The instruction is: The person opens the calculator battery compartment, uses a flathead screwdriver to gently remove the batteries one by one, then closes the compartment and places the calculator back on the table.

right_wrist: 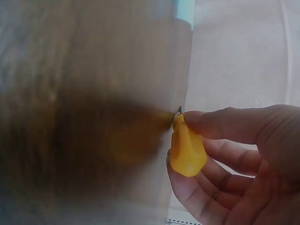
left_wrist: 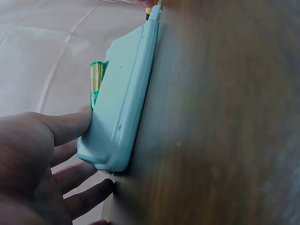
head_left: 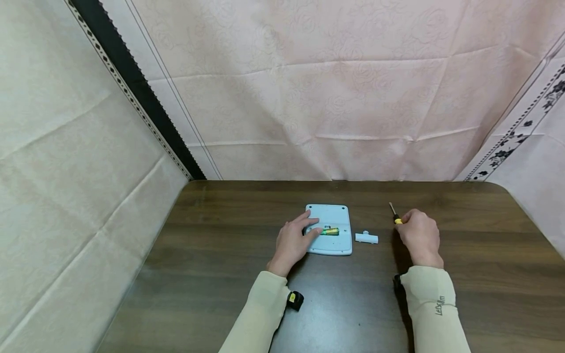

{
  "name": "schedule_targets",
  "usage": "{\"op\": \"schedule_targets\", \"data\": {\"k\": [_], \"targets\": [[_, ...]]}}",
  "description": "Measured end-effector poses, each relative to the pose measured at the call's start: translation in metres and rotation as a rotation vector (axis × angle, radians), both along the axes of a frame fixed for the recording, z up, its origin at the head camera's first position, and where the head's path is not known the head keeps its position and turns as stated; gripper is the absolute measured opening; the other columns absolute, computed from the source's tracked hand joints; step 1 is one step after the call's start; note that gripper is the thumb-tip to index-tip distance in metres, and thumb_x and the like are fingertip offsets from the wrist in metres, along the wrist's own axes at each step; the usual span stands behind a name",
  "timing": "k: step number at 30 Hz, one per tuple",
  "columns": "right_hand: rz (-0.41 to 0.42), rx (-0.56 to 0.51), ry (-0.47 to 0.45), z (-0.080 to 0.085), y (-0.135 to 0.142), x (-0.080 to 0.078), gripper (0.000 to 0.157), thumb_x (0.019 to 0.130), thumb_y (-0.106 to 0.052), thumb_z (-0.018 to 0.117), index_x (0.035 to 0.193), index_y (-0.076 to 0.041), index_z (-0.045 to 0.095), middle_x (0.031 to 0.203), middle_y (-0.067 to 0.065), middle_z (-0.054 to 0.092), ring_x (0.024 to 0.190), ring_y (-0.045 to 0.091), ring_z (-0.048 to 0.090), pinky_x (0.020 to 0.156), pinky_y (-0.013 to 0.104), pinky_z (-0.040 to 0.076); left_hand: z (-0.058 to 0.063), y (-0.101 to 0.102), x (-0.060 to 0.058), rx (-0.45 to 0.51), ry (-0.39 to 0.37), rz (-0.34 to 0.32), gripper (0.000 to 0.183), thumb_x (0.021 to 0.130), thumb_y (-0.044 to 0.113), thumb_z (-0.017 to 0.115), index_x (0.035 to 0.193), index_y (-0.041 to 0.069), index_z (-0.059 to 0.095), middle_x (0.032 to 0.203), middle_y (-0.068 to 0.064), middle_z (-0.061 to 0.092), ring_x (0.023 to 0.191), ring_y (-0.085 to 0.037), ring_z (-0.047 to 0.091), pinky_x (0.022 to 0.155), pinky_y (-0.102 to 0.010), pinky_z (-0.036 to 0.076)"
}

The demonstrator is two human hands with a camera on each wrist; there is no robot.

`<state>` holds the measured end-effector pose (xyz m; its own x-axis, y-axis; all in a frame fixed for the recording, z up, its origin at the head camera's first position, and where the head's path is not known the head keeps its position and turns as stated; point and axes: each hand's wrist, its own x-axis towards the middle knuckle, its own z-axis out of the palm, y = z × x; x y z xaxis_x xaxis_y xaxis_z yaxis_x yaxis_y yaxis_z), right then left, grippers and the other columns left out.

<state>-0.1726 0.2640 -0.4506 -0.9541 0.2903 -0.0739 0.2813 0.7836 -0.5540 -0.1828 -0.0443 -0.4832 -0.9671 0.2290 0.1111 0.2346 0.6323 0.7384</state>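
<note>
A light blue flat device [head_left: 326,247] lies on the table with an opened battery compartment. Inside it sits a green and gold battery [head_left: 331,231], its raised side visible in the left wrist view. My left hand [head_left: 294,240] rests on the device's left side, thumb beside the battery, fingers extended over the edge and upper left corner. A small light blue battery cover [head_left: 367,238] lies just right of the device. Farther right, my right hand [head_left: 421,235] pinches a screwdriver by its yellow handle [right_wrist: 187,152], close over the table. The screwdriver's metal shaft [head_left: 392,208] points away from me.
The brown wooden table [head_left: 220,284] carries these things. Pale cloth [head_left: 309,98] hangs beyond its back edge and along both sides. A small dark wrist camera [head_left: 295,300] is strapped by the left sleeve.
</note>
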Motion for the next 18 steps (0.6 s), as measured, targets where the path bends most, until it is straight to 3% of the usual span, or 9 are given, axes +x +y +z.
{"op": "schedule_targets", "data": {"k": [5,18], "targets": [[-0.001,-0.020,-0.027,-0.0013,-0.0006,-0.0004,0.027,0.099,-0.007,0.071,0.114,0.014,0.065,0.105,0.032,0.069,0.081,0.040,0.065,0.070,0.050,0.055,0.0001,-0.0005,0.0005,0.002,0.002,-0.002,0.035,0.105,0.031,0.070,0.137,0.016,0.074,0.159,-0.003,0.053,0.146,-0.025,0.049,0.126,-0.057,0.024],[0.023,-0.027,-0.057,-0.0033,0.0031,-0.0014,0.034,0.099,-0.011,0.072,0.118,0.014,0.060,0.111,0.034,0.066,0.088,0.044,0.064,0.075,0.054,0.055,-0.0002,0.0010,0.0008,-0.005,-0.009,0.019,0.036,0.105,0.031,0.070,0.138,0.017,0.074,0.159,-0.002,0.053,0.147,-0.025,0.048,0.126,-0.056,0.023]]}}
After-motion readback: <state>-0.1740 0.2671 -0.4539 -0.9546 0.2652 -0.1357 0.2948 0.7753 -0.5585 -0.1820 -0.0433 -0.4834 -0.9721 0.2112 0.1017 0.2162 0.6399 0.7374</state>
